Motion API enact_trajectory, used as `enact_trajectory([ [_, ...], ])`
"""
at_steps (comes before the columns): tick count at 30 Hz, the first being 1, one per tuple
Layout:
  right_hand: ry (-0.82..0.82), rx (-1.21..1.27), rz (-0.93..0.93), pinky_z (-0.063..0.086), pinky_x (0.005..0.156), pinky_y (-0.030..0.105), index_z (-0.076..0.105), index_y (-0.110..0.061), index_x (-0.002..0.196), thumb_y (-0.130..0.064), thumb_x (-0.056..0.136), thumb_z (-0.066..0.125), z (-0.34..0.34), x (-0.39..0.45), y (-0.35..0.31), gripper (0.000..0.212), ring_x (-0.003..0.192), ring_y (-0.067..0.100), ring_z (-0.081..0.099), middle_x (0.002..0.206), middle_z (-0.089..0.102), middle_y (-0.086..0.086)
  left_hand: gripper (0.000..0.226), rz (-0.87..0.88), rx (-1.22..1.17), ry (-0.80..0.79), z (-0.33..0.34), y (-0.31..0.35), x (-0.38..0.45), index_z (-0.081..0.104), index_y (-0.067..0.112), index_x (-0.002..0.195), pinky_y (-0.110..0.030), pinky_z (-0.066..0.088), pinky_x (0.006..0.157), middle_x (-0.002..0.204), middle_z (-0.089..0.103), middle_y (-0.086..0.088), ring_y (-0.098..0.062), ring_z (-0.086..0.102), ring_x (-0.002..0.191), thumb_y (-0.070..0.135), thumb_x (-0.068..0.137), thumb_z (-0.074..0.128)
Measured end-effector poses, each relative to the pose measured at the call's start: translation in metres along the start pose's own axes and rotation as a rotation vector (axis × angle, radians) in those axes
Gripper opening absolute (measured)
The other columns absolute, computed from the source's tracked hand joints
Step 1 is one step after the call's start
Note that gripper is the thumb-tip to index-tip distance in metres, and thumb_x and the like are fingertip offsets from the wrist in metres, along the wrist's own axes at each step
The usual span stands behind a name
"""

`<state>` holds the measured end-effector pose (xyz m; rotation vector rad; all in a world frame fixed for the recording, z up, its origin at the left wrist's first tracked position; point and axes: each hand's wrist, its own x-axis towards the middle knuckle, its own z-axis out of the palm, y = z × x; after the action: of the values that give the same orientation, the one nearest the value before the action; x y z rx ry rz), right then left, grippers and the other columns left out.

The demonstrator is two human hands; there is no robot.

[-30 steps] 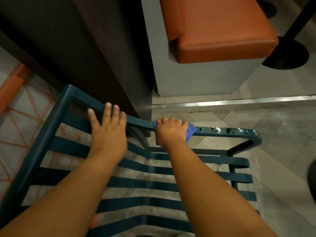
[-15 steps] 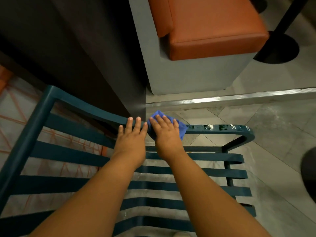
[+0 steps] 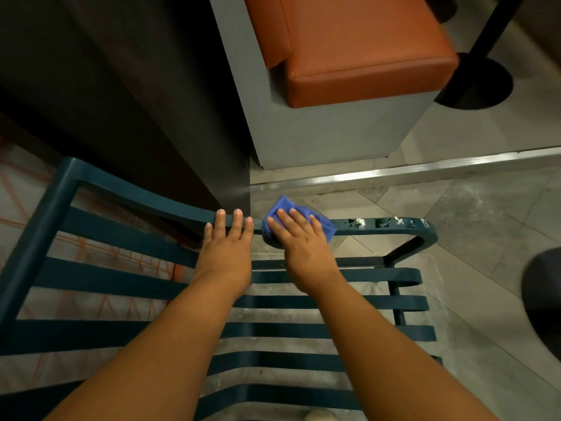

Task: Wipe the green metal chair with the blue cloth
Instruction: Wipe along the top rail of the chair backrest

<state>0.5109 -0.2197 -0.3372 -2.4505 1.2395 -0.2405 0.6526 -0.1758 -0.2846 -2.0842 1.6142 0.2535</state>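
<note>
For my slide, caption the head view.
Right hand presses blue cloth on green chair rail; left hand steadies.

You look down on the chair [image 3: 127, 287]: dark green metal, flat slats across seat and back, its curved top rail running left to right with pale chipped spots near the right end. The cloth [image 3: 283, 208], blue and bunched, lies on that rail mid-span.
</note>
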Motion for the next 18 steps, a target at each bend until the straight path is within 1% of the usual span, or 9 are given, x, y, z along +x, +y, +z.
enact_trajectory([
  [3,-0.026,-0.040,0.114,-0.003,0.119,0.046,0.031,-0.028,0.146,-0.021,0.092,0.054,-0.011,0.008,0.020,0.059,0.144,0.024,0.020,0.155,0.031,0.003,0.100,0.018,0.009,0.006,0.000,-0.001,0.000,-0.019,0.021,0.146,-0.048,-0.008,0.113,0.155,-0.023,-0.006,-0.035,-0.022,0.140,0.008,0.084,0.058],
  [5,-0.067,-0.058,0.250,0.007,0.118,0.050,0.048,-0.022,0.132,-0.026,0.091,0.054,-0.020,0.028,0.013,0.041,0.133,0.028,0.038,0.137,0.052,0.008,0.097,0.010,0.011,0.009,0.000,0.000,0.001,-0.018,0.020,0.146,-0.048,-0.008,0.114,0.155,-0.023,-0.006,-0.035,-0.022,0.140,0.006,0.085,0.056],
  [6,-0.092,-0.069,0.294,0.007,0.117,0.051,0.051,-0.020,0.128,-0.025,0.091,0.053,-0.021,0.035,0.005,0.037,0.132,0.030,0.039,0.133,0.054,0.009,0.096,0.003,0.014,0.007,0.000,0.002,0.001,-0.018,0.019,0.146,-0.048,-0.008,0.113,0.156,-0.022,-0.006,-0.035,-0.021,0.140,0.006,0.085,0.055],
  [8,-0.107,-0.060,0.269,0.002,0.117,0.052,0.042,-0.021,0.139,-0.021,0.090,0.053,-0.014,0.036,-0.010,0.049,0.140,0.030,0.026,0.146,0.042,0.010,0.097,-0.007,0.023,-0.001,0.000,0.004,0.002,-0.019,0.019,0.146,-0.048,-0.008,0.113,0.155,-0.023,-0.006,-0.035,-0.021,0.140,0.006,0.085,0.056],
  [11,-0.060,-0.010,0.069,-0.014,0.115,0.045,0.013,-0.029,0.152,-0.012,0.092,0.051,-0.004,0.008,-0.004,0.073,0.148,0.022,-0.003,0.162,0.007,0.000,0.100,-0.006,0.026,0.001,0.002,0.003,0.004,-0.019,0.020,0.145,-0.048,-0.008,0.113,0.155,-0.024,-0.006,-0.035,-0.021,0.140,0.006,0.083,0.058],
  [13,-0.059,-0.027,0.020,-0.014,0.116,0.044,0.013,-0.031,0.152,-0.011,0.092,0.051,-0.010,-0.004,0.017,0.074,0.148,0.019,-0.003,0.162,0.006,-0.002,0.103,0.011,0.028,0.003,0.003,0.001,0.004,-0.020,0.020,0.145,-0.048,-0.008,0.113,0.155,-0.024,-0.006,-0.035,-0.022,0.140,0.006,0.082,0.060],
  [15,-0.057,-0.052,0.112,0.000,0.119,0.047,0.029,-0.029,0.147,-0.017,0.091,0.055,-0.020,0.000,0.031,0.062,0.145,0.025,0.018,0.156,0.028,0.003,0.102,0.025,0.034,-0.007,0.002,0.000,0.005,-0.020,0.020,0.145,-0.048,-0.008,0.113,0.155,-0.024,-0.006,-0.035,-0.022,0.140,0.006,0.082,0.060],
  [17,-0.094,-0.087,0.267,0.017,0.114,0.048,0.050,-0.024,0.130,-0.026,0.091,0.052,-0.033,0.017,0.030,0.039,0.126,0.030,0.042,0.132,0.055,0.007,0.101,0.019,0.036,-0.014,0.001,0.000,0.005,-0.019,0.019,0.146,-0.048,-0.009,0.112,0.155,-0.024,-0.007,-0.036,-0.021,0.140,0.005,0.083,0.059],
  [18,-0.148,-0.094,0.315,0.021,0.110,0.050,0.054,-0.022,0.123,-0.027,0.089,0.051,-0.036,0.028,0.022,0.035,0.119,0.031,0.046,0.122,0.059,0.009,0.101,0.017,0.034,-0.016,0.001,0.001,0.005,-0.019,0.019,0.146,-0.047,-0.009,0.112,0.155,-0.024,-0.007,-0.036,-0.021,0.140,0.005,0.083,0.059],
])
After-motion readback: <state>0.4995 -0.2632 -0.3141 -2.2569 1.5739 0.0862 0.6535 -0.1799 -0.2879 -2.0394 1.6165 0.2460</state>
